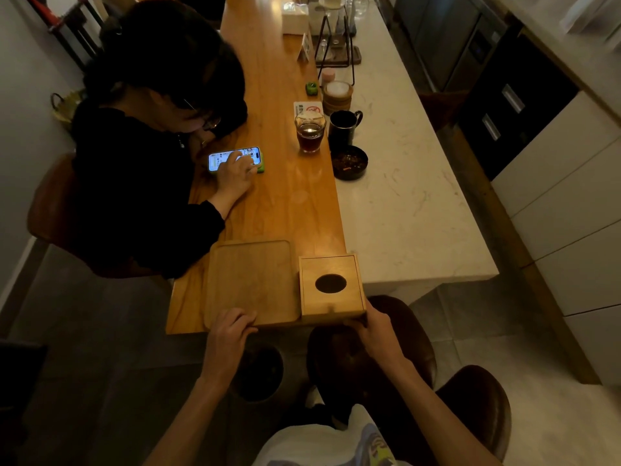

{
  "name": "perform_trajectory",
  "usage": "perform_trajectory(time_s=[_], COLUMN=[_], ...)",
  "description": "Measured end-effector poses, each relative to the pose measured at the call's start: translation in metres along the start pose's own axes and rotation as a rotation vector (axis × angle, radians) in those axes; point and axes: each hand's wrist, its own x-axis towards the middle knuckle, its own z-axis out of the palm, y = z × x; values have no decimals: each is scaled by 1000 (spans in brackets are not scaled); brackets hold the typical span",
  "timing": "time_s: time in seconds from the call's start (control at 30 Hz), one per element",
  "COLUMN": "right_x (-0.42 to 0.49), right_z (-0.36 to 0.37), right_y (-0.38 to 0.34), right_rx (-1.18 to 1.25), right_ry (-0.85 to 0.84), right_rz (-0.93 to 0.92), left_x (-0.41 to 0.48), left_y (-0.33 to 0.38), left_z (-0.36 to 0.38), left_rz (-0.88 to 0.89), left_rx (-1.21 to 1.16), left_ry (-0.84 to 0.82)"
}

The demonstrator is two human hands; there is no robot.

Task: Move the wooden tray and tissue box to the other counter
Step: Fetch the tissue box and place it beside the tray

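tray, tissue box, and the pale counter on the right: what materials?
Tray: light wood, matte, faint grain showing. Tissue box: similar pale wood, visible panel seams, dark oval opening. Pale counter: looks like white marble or a stone-look slab, grey veining; which one is unclear.

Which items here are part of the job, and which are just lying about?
Part of the job: wooden tray, tissue box, left hand on the tray, right hand on the box.

Lying about: glass of drink, black mug, dark bowl, phone.

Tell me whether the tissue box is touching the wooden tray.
Touching. The head view shows the tissue box with its left side flush against the wooden tray's right rim, no counter visible between them.
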Motion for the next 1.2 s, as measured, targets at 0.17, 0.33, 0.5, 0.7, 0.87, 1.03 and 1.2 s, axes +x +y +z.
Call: perform_trajectory(time_s=[0.17, 0.33, 0.5, 0.7, 0.87, 1.03, 1.2], right_x=[0, 0, 0, -2, -4, -3, -2], right_z=[2, 2, 2, 4, 7, 15, 13], right_y=[2, 3, 3, 1, 1, 5, 2], right_rx=[-7, 5, -6, 8, 15, 21, 34], right_ry=[9, 7, 22, 29, 28, 46, 56], right_rz=[0, 5, -10, -7, 13, 72, 64], left_x=[-1, -1, -1, 0, 6, 31, 31], left_y=[-5, -13, -17, -30, -3, 54, 47], left_z=[3, 4, 5, 9, 6, 29, 37], left_rz=[31, 116, 182, 244, 168, 152, 189], left_rx=[-29, -55, -51, -20, 25, 52, -5], left_ry=[20, 7, 38, 26, -44, -249, -196])
